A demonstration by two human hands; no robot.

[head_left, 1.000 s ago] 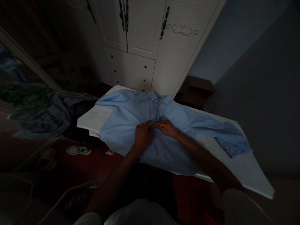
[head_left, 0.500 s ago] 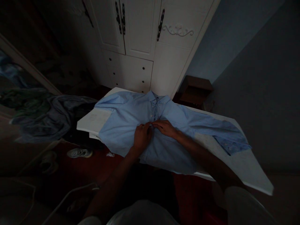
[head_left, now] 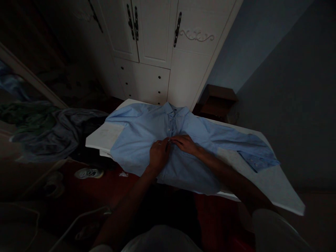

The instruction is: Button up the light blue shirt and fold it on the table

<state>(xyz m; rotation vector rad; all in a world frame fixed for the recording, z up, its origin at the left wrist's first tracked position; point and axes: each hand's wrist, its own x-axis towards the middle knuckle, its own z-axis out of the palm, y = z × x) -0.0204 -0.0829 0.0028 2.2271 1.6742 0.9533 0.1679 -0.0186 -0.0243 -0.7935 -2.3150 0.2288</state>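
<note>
A light blue button-up shirt (head_left: 141,129) lies front up across a white board (head_left: 244,164), its collar towards the wardrobe and its sleeves spread to both sides. At the middle of its front placket, my left hand (head_left: 159,154) pinches the cloth, fingers bent. My right hand (head_left: 183,142) meets it from the right, fingertips closed on the same strip of the shirt. The two hands' fingertips nearly touch. Whether a button is between them is too dark and small to tell. Buttons show on the placket above the hands.
Behind the board stands a white wardrobe (head_left: 149,80) with dark handles. A brown open box-like cabinet (head_left: 219,99) is by the wall at right. Grey and green clothes (head_left: 60,129) are heaped at left. A sneaker (head_left: 89,173) sits on the red floor.
Both hands stay at the same place on the placket, with only slight finger movement. The whole view has shifted a little.
</note>
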